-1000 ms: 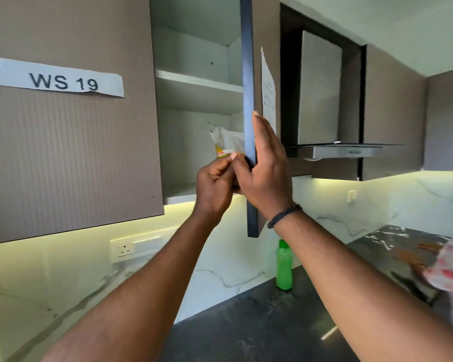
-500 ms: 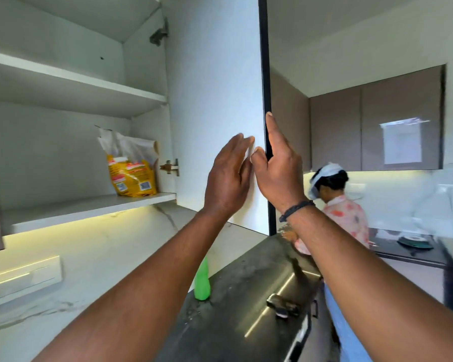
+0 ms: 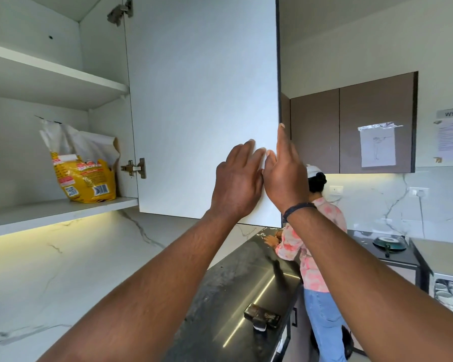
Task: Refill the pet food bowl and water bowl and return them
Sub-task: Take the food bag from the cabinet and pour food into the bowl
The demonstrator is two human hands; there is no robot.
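Overhead, cabinet door [image 3: 204, 100] open, yellow bag [image 3: 85, 178] shelved

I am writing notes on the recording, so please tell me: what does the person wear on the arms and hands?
Both forearms are bare, with no sleeves in view. The left hand has no glove, ring or band that I can see. The right hand is also ungloved; just below it, a thin dark bracelet circles the wrist. No watch shows.
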